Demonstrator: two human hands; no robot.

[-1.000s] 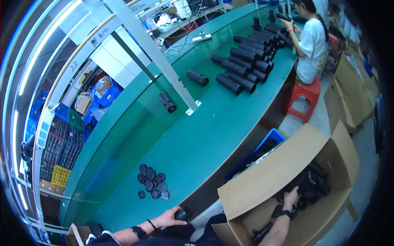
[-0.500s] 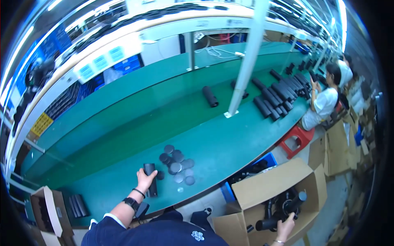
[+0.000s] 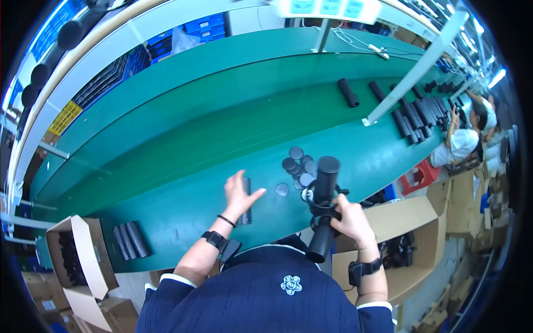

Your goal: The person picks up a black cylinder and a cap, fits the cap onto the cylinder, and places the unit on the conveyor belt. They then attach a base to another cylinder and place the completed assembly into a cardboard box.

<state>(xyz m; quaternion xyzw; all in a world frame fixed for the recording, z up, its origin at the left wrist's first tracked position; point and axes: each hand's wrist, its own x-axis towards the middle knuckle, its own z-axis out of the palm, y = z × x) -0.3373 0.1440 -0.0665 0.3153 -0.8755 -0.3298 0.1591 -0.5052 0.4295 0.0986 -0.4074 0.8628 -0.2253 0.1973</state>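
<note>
My right hand [image 3: 352,221] is closed around the middle of a black telescope-like tube assembly [image 3: 327,180], which has clamps and brackets. It is raised over the bench's near edge, tilted, one end up and one end down. My left hand [image 3: 239,195] is open, fingers spread, beside and partly in front of a black cylinder [image 3: 247,211] on the green bench [image 3: 177,222]. Whether the hand touches that cylinder I cannot tell. Between the hands lies a single dark disc [image 3: 282,189]; several more discs [image 3: 296,152] are piled just beyond, partly hidden by the assembly.
An open carton [image 3: 405,213] with black parts stands at the right. At the left are three dark cylinders [image 3: 132,240] and another carton [image 3: 89,244]. A post [image 3: 416,66] rises from the bench; beyond it lie many cylinders [image 3: 416,119], where a person [image 3: 463,141] sits.
My right hand has lifted the tube assembly out of the carton to above the bench edge. My left hand has let go of the black cylinder. The view has shifted.
</note>
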